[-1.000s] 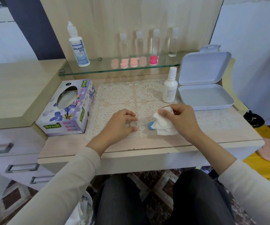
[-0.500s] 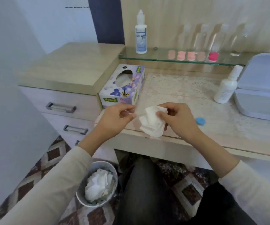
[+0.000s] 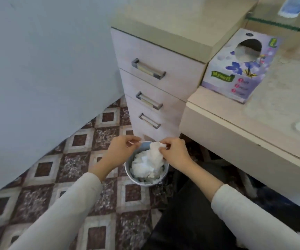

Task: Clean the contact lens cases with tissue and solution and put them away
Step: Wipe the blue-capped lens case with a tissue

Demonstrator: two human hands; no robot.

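Tissue [image 3: 155,150] is pinched by right hand [image 3: 174,152] over bin [image 3: 130,175]; left hand [image 3: 123,147] at its 9 o'clock, grip unclear. Release is best made dead-centre.

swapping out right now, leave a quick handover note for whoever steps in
Right hand: pinches a crumpled tissue just above the bin.
Left hand: fingers curled over the bin's rim; too blurred to tell if they hold anything.
Things: the bin sits on the floor by the drawers, piled with used tissues. The tissue box is on the desk.
Done: some wiping, judging by the bin.
Left: drop this tissue, finish the cases and put them away. No case is clearly in view.
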